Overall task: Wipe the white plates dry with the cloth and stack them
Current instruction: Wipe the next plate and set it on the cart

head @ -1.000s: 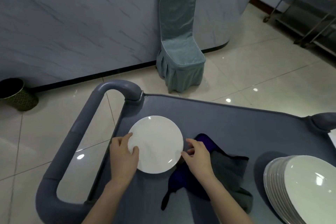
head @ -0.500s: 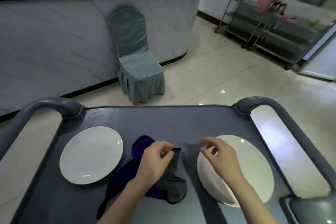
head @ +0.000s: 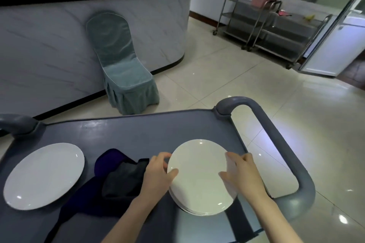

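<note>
On the grey cart (head: 138, 136), a stack of white plates (head: 199, 175) sits near the right end, close to the cart's curved handle (head: 276, 144). Both hands are on the top plate of this stack. The left hand (head: 158, 175) holds its left edge, with the thumb lying on top of the plate and the other fingers (head: 160, 157) curled around the rim. The right hand (head: 245, 175) holds the right edge, thumb on top and fingers bent over the rim. So both hands are closed on the top plate. I cannot tell if the plate is lifted or resting on the stack.

Just left of the stack lies the cloth (head: 118, 179), a crumpled dark grey and purple heap on the cart. The left hand is right beside it, and may touch it.

Farther left, well apart from the stack, one white plate (head: 43, 175) lies flat by itself.

Behind the cart, a chair with a blue-green cover (head: 122, 69) stands on the tiled floor, against a long marble counter (head: 59, 41).
</note>
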Action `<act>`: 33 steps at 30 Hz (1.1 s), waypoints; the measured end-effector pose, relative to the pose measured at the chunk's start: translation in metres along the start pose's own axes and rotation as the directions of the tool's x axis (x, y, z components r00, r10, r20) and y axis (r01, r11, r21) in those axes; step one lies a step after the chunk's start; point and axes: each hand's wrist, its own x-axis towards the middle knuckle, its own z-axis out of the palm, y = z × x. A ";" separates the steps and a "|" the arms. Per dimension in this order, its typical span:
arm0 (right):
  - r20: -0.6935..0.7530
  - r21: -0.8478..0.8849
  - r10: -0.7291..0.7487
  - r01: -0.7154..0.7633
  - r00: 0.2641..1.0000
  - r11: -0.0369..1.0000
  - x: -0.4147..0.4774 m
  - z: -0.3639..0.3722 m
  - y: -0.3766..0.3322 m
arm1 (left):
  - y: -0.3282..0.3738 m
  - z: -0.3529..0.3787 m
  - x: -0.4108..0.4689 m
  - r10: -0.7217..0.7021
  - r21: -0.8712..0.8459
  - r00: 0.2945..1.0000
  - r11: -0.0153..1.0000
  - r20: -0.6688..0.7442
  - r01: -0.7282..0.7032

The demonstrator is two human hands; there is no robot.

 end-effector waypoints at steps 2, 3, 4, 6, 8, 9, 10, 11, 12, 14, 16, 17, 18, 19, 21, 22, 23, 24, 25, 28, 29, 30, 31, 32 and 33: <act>0.028 0.046 0.011 -0.012 1.000 0.999 0.002 -0.002 0.004 | 0.001 0.001 -0.001 -0.027 -0.001 1.000 1.000 0.002 0.027; 0.034 0.069 0.021 -0.024 0.999 0.997 0.002 -0.002 0.005 | 0.002 0.001 -0.002 -0.046 -0.004 0.999 0.999 0.000 0.046; 0.037 0.091 0.029 -0.033 0.999 0.995 0.003 -0.003 0.006 | 0.004 0.002 -0.002 -0.070 -0.005 0.998 0.998 -0.003 0.070; 0.043 0.128 0.031 -0.037 0.999 0.991 0.006 -0.002 0.007 | 0.005 0.001 -0.002 -0.112 -0.008 0.994 0.994 -0.008 0.112; 0.051 0.141 0.038 -0.045 0.998 0.989 0.008 -0.003 0.008 | 0.005 0.001 -0.001 -0.132 -0.010 0.991 0.991 -0.008 0.132; 0.057 0.145 0.044 -0.051 0.997 0.988 0.009 -0.003 0.007 | 0.005 0.001 -0.001 -0.137 -0.010 0.991 0.991 -0.006 0.137; 0.062 0.150 0.046 -0.055 0.997 0.987 0.009 -0.004 0.007 | 0.005 0.000 -0.001 -0.142 -0.012 0.990 0.990 -0.004 0.142; 0.068 0.153 0.046 -0.056 0.997 0.987 0.009 -0.004 0.007 | 0.004 0.000 -0.001 -0.147 -0.014 0.989 0.989 -0.001 0.147; 0.073 0.156 0.044 -0.055 0.996 0.986 0.008 -0.004 0.006 | 0.003 -0.001 -0.001 -0.149 -0.018 0.989 0.989 0.005 0.149; 0.074 0.169 0.041 -0.053 0.996 0.984 0.005 -0.003 0.005 | 0.002 -0.004 -0.001 -0.148 -0.032 0.989 0.988 0.016 0.148; 0.055 0.198 0.035 -0.046 0.998 0.979 0.002 -0.004 0.000 | 0.002 -0.010 0.000 -0.134 -0.058 0.991 0.989 0.020 0.135; 0.043 0.220 0.025 -0.034 0.999 0.975 0.001 -0.004 -0.002 | 0.001 -0.013 0.001 -0.126 -0.068 0.992 0.990 0.021 0.127; 0.031 0.243 0.009 -0.016 0.999 0.970 0.000 -0.004 -0.006 | -0.001 -0.018 0.003 -0.122 -0.083 0.992 0.989 0.021 0.123; 0.028 0.280 -0.009 0.000 1.000 0.960 -0.001 -0.004 -0.010 | -0.002 -0.023 0.003 -0.128 -0.112 0.992 0.985 0.022 0.130; 0.054 0.423 -0.031 0.005 0.998 0.906 -0.003 -0.003 -0.022 | -0.006 -0.034 0.003 -0.149 -0.211 0.989 0.966 0.022 0.151; 0.083 0.508 -0.040 -0.008 0.996 0.861 -0.004 -0.002 -0.030 | -0.008 -0.041 0.003 -0.157 -0.254 0.987 0.954 0.018 0.157; 0.111 0.572 -0.049 -0.023 0.993 0.820 -0.005 0.002 -0.038 | -0.010 -0.049 0.002 -0.163 -0.279 0.987 0.947 0.009 0.159; 0.126 0.610 -0.053 -0.035 0.991 0.792 -0.006 0.007 -0.046 | -0.014 -0.056 0.002 -0.168 -0.291 0.986 0.944 -0.006 0.159; 0.139 0.638 -0.050 -0.051 0.989 0.768 -0.006 0.014 -0.054 | -0.018 -0.065 0.002 -0.175 -0.301 0.984 0.940 -0.024 0.160; 0.235 0.779 -0.054 -0.155 0.970 0.608 -0.007 0.037 -0.080 | -0.030 -0.092 0.003 -0.217 -0.395 0.975 0.901 -0.054 0.179; 0.261 0.823 -0.061 -0.189 0.963 0.535 -0.008 0.045 -0.090 | -0.034 -0.100 0.004 -0.230 -0.435 0.972 0.881 -0.046 0.188; 0.267 0.849 -0.062 -0.204 0.962 0.488 -0.009 0.053 -0.100 | -0.038 -0.108 0.005 -0.236 -0.467 0.971 0.863 -0.035 0.193; 0.260 0.857 -0.061 -0.201 0.964 0.474 -0.008 0.060 -0.110 | -0.041 -0.115 0.006 -0.236 -0.486 0.971 0.852 -0.028 0.193; 0.252 0.859 -0.067 -0.191 0.965 0.475 -0.007 0.066 -0.118 | -0.046 -0.122 0.008 -0.230 -0.492 0.973 0.850 -0.028 0.187; 0.241 0.855 -0.071 -0.177 0.968 0.487 -0.006 0.071 -0.126 | -0.050 -0.128 0.010 -0.223 -0.494 0.974 0.850 -0.028 0.181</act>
